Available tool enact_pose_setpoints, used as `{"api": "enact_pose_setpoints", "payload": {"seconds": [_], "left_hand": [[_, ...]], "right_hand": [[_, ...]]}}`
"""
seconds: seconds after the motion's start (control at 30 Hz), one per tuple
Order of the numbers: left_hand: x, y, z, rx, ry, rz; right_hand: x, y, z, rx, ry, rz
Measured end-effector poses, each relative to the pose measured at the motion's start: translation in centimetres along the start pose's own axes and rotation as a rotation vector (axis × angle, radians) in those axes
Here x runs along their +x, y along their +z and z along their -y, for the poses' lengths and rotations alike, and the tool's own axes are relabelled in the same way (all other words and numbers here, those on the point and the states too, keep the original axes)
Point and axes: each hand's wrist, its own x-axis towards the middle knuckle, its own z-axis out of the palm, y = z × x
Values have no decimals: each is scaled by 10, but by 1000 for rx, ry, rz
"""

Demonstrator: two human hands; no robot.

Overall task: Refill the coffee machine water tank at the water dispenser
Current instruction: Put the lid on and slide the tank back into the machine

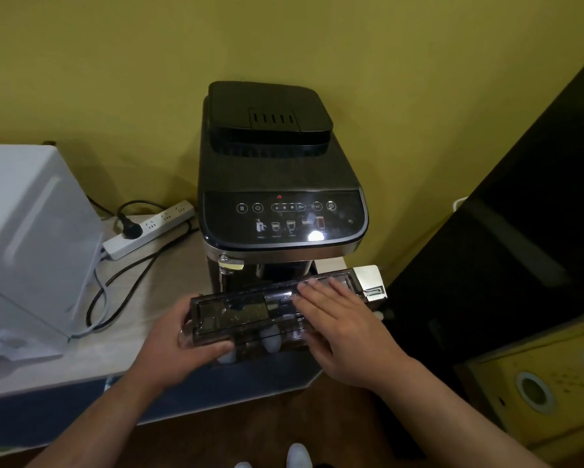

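A black coffee machine stands on a light counter against a yellow wall. In front of it I hold the clear smoky water tank lying lengthwise, its silver end to the right. My left hand grips the tank's left end, thumb along the near side and fingers curled underneath. My right hand lies flat on top of the tank's right half with straight fingers. I cannot tell how much water is inside.
A white appliance stands at the left of the counter. A white power strip with black cables lies beside the machine. A dark cabinet rises at the right, with a yellow box below it.
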Motion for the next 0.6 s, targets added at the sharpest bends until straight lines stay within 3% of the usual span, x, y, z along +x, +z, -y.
{"api": "enact_pose_setpoints", "payload": {"seconds": [0.07,0.13,0.2,0.27,0.37,0.47,0.6], "left_hand": [[0,0,0,-2,10,8],[0,-1,-1,23,22,15],[1,0,-1,42,28,3],[1,1,-1,43,32,-6],[-1,2,-4,39,41,-2],[0,4,-7,25,49,-15],[2,4,-6,-13,13,-10]], "right_hand": [[-8,-10,-5,32,63,-93],[-17,-24,-22,124,309,-165],[-25,-30,-47,376,619,-112],[-27,-28,-74,737,799,-45],[-25,-18,-101,1121,841,109],[-19,-2,-108,1138,788,206],[-13,8,-108,1190,754,189]]}}
